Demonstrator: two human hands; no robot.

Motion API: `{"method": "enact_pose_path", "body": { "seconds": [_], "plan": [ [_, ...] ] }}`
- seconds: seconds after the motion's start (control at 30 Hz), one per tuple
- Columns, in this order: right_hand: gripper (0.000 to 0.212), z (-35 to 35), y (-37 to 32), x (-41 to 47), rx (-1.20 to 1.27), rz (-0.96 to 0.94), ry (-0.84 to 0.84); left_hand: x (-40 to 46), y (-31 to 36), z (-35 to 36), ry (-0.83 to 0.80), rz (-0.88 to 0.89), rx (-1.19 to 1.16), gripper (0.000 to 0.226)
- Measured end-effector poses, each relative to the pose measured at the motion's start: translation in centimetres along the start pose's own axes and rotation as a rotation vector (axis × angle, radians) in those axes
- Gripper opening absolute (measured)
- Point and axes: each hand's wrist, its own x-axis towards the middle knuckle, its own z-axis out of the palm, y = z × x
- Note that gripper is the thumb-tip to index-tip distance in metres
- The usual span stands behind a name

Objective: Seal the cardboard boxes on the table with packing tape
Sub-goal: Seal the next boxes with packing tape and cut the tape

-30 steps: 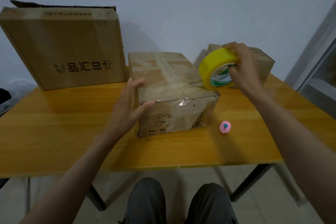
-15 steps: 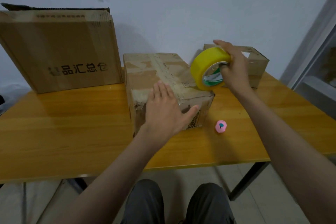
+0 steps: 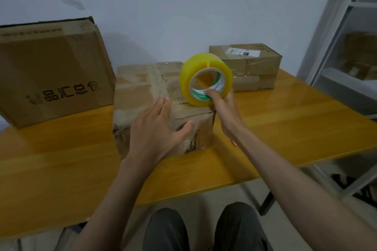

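Your left hand (image 3: 157,128) flat on middle box (image 3: 142,87), fingers straight. Your right hand (image 3: 224,108) grips tape roll (image 3: 204,79) upright on box's right edge.

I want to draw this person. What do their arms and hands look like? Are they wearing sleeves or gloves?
Both arms are bare all the way up, with no sleeves in view. The left hand and right hand wear no gloves, and no rings or watch show. The fingernails look short and plain. Dark trousers cover the knees below.
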Motion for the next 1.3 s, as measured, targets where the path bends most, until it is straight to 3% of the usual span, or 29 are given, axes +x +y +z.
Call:
{"method": "enact_pose_path", "body": {
  "seconds": [0.07, 0.17, 0.33, 0.53, 0.93, 1.17, 1.3],
  "plan": [
    [0.053, 0.6, 0.2, -0.8, -0.052, -0.067, -0.01, 0.3, -0.3, -0.5, -0.053, -0.013, 0.002, 0.121],
    [0.05, 1.1, 0.2, -1.4, -0.09, -0.133, -0.008, 1.1, 0.3, 0.2, -0.072, -0.039, -0.037, 0.133],
    [0.061, -0.2, -0.3, -1.0, -0.129, -0.073, -0.087, 1.2, 0.3, 1.4, -0.06, -0.031, -0.053, 0.14],
    [0.035, -0.8, -1.9, -0.2, -0.144, -0.139, -0.044, 1.1, 0.2, 1.5, -0.038, -0.006, -0.03, 0.135],
    [0.031, -1.6, -3.7, 0.5, -0.307, -0.344, -0.066, 0.9, 0.3, 1.3, -0.004, 0.016, -0.007, 0.126],
    [0.034, -5.4, -2.7, 1.6, -0.332, -0.29, 0.067, 0.7, 0.4, 1.5, -0.002, 0.009, -0.004, 0.126],
    [0.037, -6.0, -1.1, 1.1, -0.22, -0.186, 0.117, 0.9, 0.6, 1.9, 0.0, -0.001, 0.019, 0.127]
  ]
}}
